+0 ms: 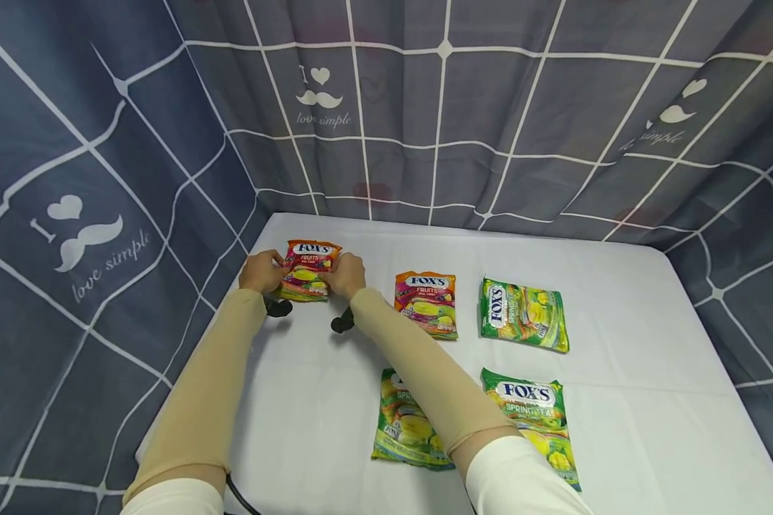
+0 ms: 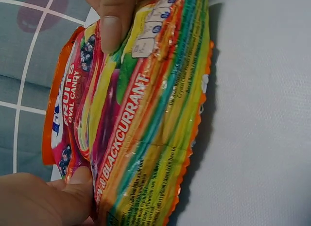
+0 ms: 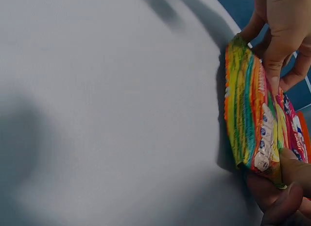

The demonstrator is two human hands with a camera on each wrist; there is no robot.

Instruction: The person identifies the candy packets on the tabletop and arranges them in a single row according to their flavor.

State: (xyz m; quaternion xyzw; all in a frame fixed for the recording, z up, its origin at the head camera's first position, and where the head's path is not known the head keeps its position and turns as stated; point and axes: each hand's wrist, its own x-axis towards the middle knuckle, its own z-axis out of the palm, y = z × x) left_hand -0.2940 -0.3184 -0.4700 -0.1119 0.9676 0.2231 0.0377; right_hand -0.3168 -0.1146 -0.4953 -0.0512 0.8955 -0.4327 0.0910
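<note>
A red and orange bag of fruit candy (image 1: pixel 308 270) is at the far left of the white table. My left hand (image 1: pixel 260 272) grips its left side, and my right hand (image 1: pixel 346 276) holds the right side. In the left wrist view the left thumb (image 2: pixel 80 189) presses on the bag's front, whose lower edge faces the camera. From the right wrist, the candy bag (image 3: pixel 248 109) appears with its bottom seam towards the bare tabletop. Fingers under and behind the bag are partly hidden.
Right of the hands lies a second red fruit candy bag (image 1: pixel 425 304). Further right is a green spring tea candy bag (image 1: pixel 524 315), turned sideways. Two more green bags, one (image 1: pixel 402 425) and another (image 1: pixel 535 400), lie nearer, partly covered by the right arm. Grey checked curtains (image 1: pixel 399 129) surround the table.
</note>
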